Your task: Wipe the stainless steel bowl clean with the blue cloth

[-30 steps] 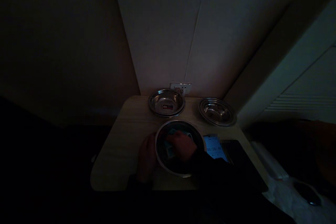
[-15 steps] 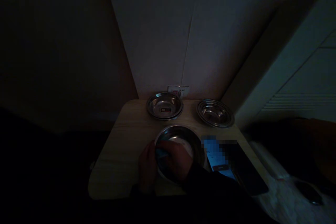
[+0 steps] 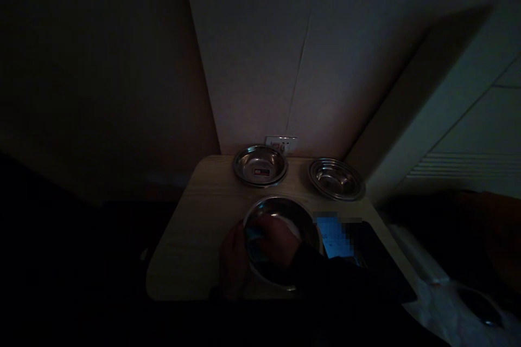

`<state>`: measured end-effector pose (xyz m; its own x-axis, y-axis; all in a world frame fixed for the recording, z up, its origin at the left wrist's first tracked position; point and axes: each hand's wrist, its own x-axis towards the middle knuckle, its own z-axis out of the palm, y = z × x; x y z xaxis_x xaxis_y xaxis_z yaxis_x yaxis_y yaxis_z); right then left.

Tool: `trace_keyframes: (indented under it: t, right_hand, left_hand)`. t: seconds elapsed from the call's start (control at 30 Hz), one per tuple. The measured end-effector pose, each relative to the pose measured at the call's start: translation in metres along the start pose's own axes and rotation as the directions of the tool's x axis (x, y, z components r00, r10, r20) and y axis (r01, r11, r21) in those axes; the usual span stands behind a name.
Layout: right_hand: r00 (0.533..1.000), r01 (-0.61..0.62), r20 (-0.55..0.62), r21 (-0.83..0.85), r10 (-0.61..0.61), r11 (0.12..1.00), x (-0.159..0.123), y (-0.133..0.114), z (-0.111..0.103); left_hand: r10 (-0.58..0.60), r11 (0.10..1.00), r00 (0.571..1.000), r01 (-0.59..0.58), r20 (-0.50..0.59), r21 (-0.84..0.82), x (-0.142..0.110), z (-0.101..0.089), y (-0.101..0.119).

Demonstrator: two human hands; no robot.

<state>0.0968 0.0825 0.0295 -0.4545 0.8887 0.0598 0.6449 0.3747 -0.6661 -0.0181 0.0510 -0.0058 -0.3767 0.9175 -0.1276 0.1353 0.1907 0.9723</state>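
I see my right hand (image 3: 278,241) grasping cloth (image 3: 254,233) inside the bowl (image 3: 306,221); left hand (image 3: 233,256) grips its side; uneven pressing might tip it.

The grip of the right hand (image 3: 278,242) hides most of the bluish cloth (image 3: 254,234) and part of the bowl (image 3: 304,217); the left hand (image 3: 233,261) has its fingertips lost in gloom; the dark sleeve (image 3: 321,274) covers the near end of the phone (image 3: 334,236), its far end pixelated; the label (image 3: 261,172) in the far left bowls is too small to read
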Motion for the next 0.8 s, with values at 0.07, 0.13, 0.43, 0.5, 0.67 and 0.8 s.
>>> trace_keyframes:
  t: [0.07, 0.13, 0.43, 0.5, 0.67, 0.8]
  right_hand:
    - [0.995, -0.056, -0.089, -0.042, 0.052, 0.998, 0.010, 0.001, -0.002]
    - [0.979, -0.130, -0.167, -0.075, 0.116, 0.989, 0.021, 0.004, -0.007]
    - [0.930, -0.237, -0.326, -0.178, 0.170, 0.955, 0.031, 0.009, -0.021]
    - [0.961, -0.167, -0.252, -0.199, 0.114, 0.966, 0.031, -0.001, -0.015]
    - [0.998, 0.055, 0.015, -0.142, -0.053, 0.988, 0.023, -0.014, -0.006]
    - [0.999, 0.050, 0.000, -0.105, -0.051, 0.993, 0.022, -0.007, -0.010]
  left_hand:
    - [0.011, 1.000, 1.000, -0.011, 0.010, 0.000, 0.000, 0.001, 0.000]
    - [0.012, 1.000, 1.000, -0.012, -0.012, 0.006, -0.001, 0.002, -0.001]
    - [0.031, 0.999, 0.999, -0.032, -0.041, -0.034, -0.008, 0.006, -0.002]
    - [0.051, 0.998, 0.997, -0.053, -0.054, -0.032, -0.006, 0.005, -0.001]
    - [0.030, 1.000, 0.999, -0.030, -0.011, -0.007, -0.005, 0.002, -0.002]
    - [-0.003, 0.995, 1.000, 0.005, 0.024, -0.099, -0.010, 0.003, -0.002]
